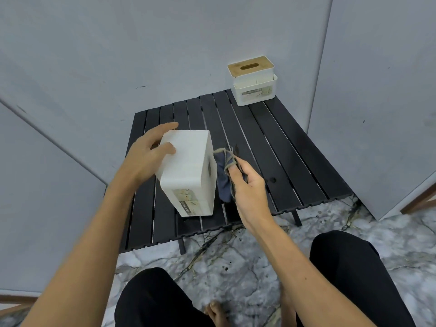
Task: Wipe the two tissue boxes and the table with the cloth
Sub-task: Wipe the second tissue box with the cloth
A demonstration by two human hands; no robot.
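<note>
White plastic, the near tissue box [188, 173] is tipped on its side over the black slatted tabletop [271, 142], your left hand [146, 159] curled round its far end while your right hand [245, 182] pinches the dark blue cloth [223, 182] against its right face. You seem to be on the first box; next, rub that face, then turn it. The second white box with a wooden lid [252, 83] waits at the far right corner.

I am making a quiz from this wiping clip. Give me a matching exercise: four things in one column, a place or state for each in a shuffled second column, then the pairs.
Things:
1. near tissue box
2. far tissue box
3. cloth
4. table

Places or states:
A. black slats, bearing both boxes
B. upright at the back right corner, wooden lid up
C. tipped on its side, held by the left hand
D. dark blue, gripped in the right hand

Pairs: 1-C, 2-B, 3-D, 4-A
</note>
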